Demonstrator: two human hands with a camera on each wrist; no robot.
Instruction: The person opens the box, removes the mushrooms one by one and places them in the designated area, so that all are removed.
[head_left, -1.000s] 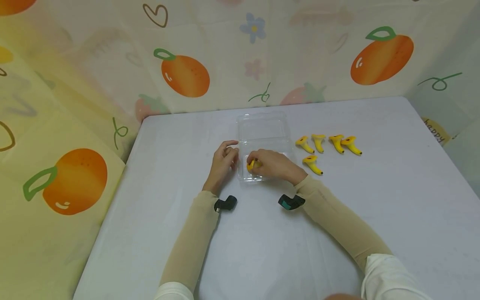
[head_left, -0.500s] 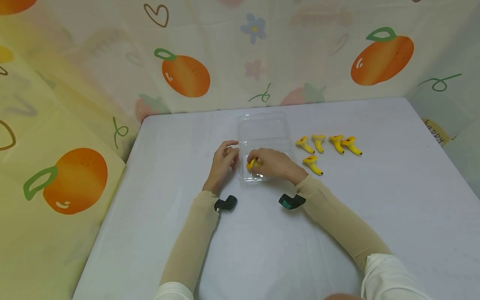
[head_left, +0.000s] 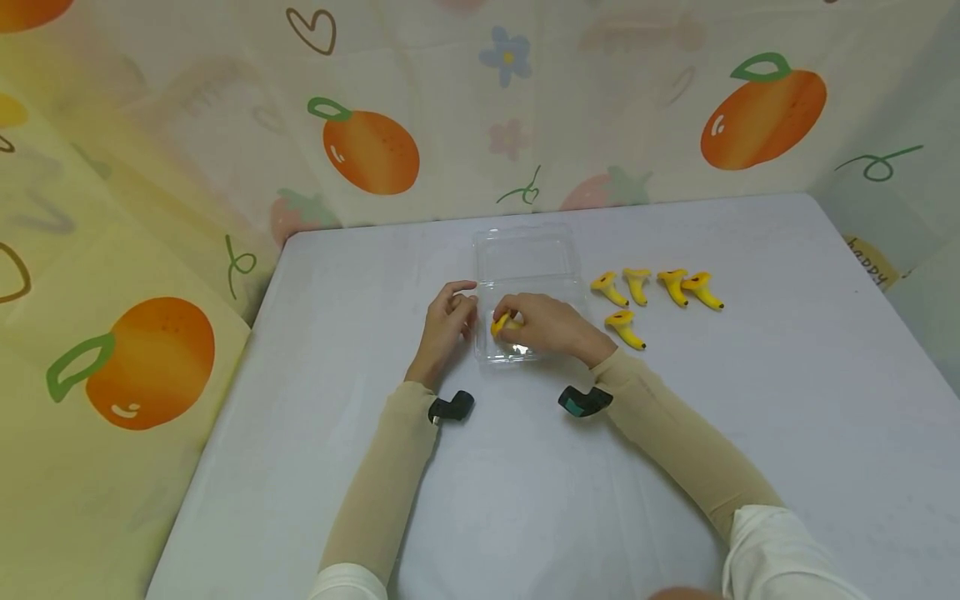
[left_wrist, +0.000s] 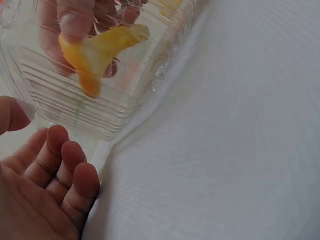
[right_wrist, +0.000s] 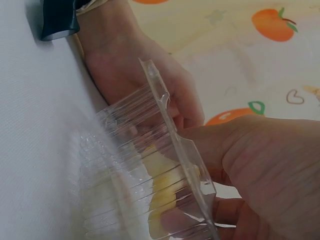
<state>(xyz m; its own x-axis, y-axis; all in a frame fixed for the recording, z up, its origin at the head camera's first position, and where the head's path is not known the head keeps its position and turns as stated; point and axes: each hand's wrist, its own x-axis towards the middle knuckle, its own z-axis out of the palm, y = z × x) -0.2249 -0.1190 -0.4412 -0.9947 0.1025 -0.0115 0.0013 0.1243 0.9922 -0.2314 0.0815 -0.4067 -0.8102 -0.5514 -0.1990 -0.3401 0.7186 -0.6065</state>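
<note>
My right hand (head_left: 551, 325) reaches into the near half of a clear plastic clamshell box (head_left: 525, 275). It pinches a small yellow banana-shaped toy (head_left: 498, 327) with one flared end. Through the box wall, the left wrist view shows that toy (left_wrist: 97, 55) between thumb and fingers. My left hand (head_left: 447, 325) stands against the box's left side, fingers loosely bent, fingertips (left_wrist: 57, 135) at its corner. Right of the box, several matching toys (head_left: 637, 286) lie on the table, one (head_left: 625, 330) nearer than the others. My fingers hide part of the held toy.
The box's lid (head_left: 525, 248) lies open toward the back. A white cloth covers the table (head_left: 360, 275), and a fruit-print curtain (head_left: 450, 100) hangs behind and at the left. Another bit of yellow (left_wrist: 170, 6) shows at the top of the left wrist view.
My right hand has shifted slightly toward the back and left within the box, the toy still in its fingers. My left hand and the loose toys stay where they were.
</note>
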